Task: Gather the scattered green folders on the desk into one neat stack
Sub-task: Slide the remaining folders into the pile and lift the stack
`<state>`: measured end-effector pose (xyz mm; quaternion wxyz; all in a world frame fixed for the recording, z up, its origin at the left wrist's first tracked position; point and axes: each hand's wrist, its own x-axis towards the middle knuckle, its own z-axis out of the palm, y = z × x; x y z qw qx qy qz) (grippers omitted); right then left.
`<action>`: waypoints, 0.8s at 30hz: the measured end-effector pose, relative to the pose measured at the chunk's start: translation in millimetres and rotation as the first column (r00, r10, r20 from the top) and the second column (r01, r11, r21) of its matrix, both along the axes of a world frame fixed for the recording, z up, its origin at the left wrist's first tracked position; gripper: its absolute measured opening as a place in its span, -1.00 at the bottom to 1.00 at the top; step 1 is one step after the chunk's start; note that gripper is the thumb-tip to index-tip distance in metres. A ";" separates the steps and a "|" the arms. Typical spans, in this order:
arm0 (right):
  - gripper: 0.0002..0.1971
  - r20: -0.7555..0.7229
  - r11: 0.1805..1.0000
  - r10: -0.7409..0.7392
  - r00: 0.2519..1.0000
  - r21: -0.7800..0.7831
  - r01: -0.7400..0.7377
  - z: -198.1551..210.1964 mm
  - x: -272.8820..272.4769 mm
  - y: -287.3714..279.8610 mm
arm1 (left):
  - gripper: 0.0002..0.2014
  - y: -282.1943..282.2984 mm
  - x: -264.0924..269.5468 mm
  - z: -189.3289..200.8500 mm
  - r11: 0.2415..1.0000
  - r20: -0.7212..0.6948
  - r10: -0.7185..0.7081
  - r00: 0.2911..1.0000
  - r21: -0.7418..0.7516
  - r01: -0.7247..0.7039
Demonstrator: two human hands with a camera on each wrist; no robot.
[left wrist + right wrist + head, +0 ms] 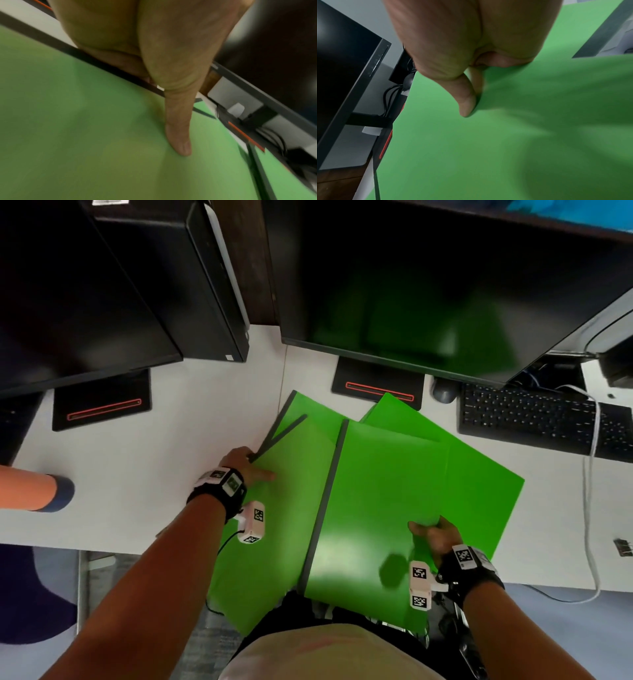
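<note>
Several green folders with dark grey spines lie overlapped on the white desk (154, 474). My left hand (255, 465) grips the spine edge of the left folder (274, 535). In the left wrist view its thumb (180, 138) lies flat on the green cover (85, 135) and its fingers curl under the spine. My right hand (430, 532) holds the right edge of the top folder (376, 494). In the right wrist view the thumb (465, 104) presses on top of that cover (471, 148), with the fingers hidden beneath. More folders stick out behind (394, 412) and to the right (486, 491).
Two dark monitors (428, 302) (68, 320) stand at the back on black bases with red lines (378, 390). A black keyboard (534, 419), a grey mouse (443, 392) and a white cable (591, 491) lie right. Another person's arm (30, 489) rests far left.
</note>
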<state>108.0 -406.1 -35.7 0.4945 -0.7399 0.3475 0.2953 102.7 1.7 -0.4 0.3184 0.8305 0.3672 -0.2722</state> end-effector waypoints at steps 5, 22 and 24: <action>-0.68 0.065 0.999 -0.034 0.997 0.005 0.034 -0.5 -4.5 -5.1 | -0.63 28.0 -34.6 26.3 0.991 0.193 0.131 0.972 -0.024 -0.129; -0.42 0.234 0.931 -0.224 0.946 0.338 0.137 60.3 -2.7 57.1 | -0.74 -72.5 -58.1 59.2 0.942 0.510 0.290 0.810 -0.299 -0.150; -0.27 0.340 0.925 -0.217 0.915 0.370 0.083 77.3 -1.8 67.9 | -0.66 -96.1 -54.3 59.6 0.935 0.529 0.324 0.784 -0.303 -0.183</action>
